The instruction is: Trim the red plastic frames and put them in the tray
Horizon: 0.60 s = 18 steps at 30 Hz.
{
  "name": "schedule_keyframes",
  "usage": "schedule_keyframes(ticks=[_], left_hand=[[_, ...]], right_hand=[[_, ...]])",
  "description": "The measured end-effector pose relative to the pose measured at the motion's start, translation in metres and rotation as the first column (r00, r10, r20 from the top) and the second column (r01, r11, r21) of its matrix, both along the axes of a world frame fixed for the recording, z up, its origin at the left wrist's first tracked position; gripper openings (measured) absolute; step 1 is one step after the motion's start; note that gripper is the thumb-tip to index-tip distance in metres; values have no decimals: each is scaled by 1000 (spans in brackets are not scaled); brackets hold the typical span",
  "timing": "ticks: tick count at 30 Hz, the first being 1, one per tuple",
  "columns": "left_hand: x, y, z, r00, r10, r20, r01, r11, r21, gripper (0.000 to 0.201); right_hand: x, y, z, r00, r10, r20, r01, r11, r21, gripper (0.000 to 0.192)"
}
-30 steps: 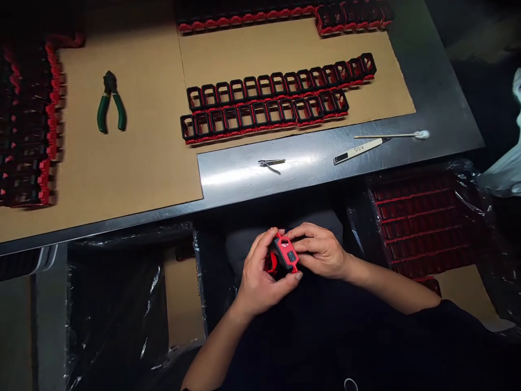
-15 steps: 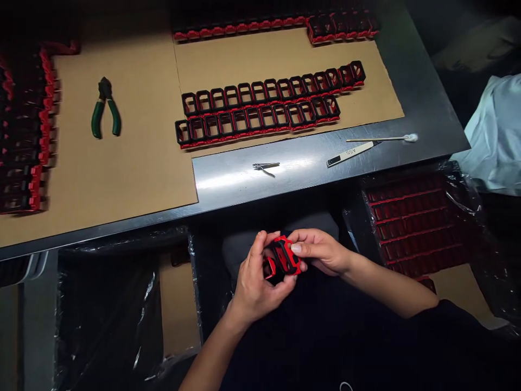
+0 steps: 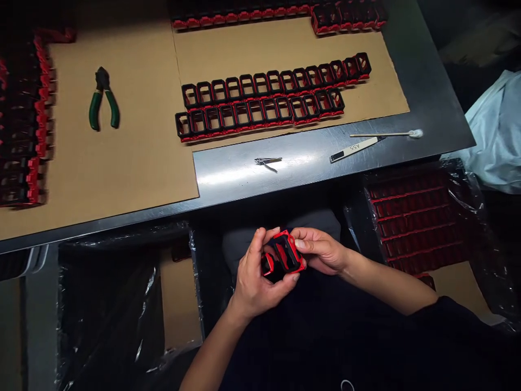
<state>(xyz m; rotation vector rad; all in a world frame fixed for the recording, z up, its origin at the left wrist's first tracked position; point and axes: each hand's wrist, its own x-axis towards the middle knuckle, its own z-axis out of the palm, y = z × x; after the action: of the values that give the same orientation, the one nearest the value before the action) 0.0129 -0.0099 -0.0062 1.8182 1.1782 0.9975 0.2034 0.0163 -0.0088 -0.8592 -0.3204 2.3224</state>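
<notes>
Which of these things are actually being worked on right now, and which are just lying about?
In hand:
- red and black plastic frame piece, gripped by left hand and right hand

Lying about on the steel table:
- green-handled pliers
- two rows of matching red and black frames on brown cardboard
- small metal clipper
- white flat tool
- cotton swab

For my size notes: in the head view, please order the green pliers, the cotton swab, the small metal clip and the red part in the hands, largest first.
1. Green pliers
2. Red part, though nearness to the camera enlarges it, so its rank against the pliers is unsure
3. Cotton swab, long but very thin
4. Small metal clip
</notes>
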Motion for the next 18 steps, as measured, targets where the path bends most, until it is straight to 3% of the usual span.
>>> schedule_keyframes(ticks=[8, 13, 18], left_hand=[[-2, 4, 3, 997, -42, -60, 40, 999, -25, 77], [-3, 4, 4, 1000, -9, -25, 7, 998, -59, 76], [-3, 5, 4, 997, -50, -54, 47, 997, -65, 77]], right_hand=[[-5, 3, 6, 991, 22, 131, -36, 994, 105, 43], [-2, 3, 2, 984, -22, 177, 2, 994, 114, 41], [1, 4, 4, 985, -3, 170, -16, 994, 106, 40]])
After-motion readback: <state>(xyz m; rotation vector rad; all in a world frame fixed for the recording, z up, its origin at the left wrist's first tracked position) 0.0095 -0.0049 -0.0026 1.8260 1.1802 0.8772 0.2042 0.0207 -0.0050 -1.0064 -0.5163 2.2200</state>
